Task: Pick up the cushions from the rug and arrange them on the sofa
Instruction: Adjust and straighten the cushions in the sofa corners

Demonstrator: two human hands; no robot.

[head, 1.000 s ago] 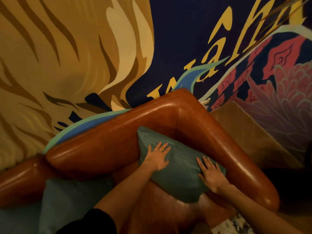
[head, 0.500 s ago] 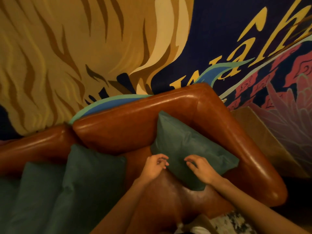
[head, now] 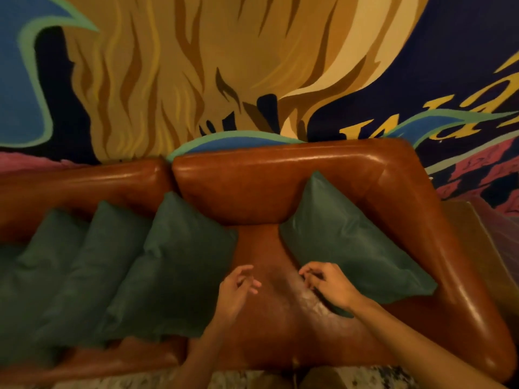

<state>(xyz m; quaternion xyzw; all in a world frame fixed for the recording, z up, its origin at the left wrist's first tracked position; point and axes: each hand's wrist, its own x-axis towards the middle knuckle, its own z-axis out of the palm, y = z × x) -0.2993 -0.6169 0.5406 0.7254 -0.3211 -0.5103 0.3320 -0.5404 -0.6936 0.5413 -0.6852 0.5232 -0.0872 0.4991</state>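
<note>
Hovering over the bare middle seat of the brown leather sofa (head: 280,186), left hand (head: 237,290) and right hand (head: 331,287) both have fingers (head: 252,282) loosely curled, gripping nothing; the right hand sits at the near corner of the right-end cushion (head: 348,242), contact unclear. That teal cushion leans in the sofa's right corner against backrest and armrest. A row of three teal cushions (head: 106,262) overlaps along the left seat against the backrest, mural wall (head: 196,66) behind, patterned rug (head: 244,380) at the bottom edge.
</note>
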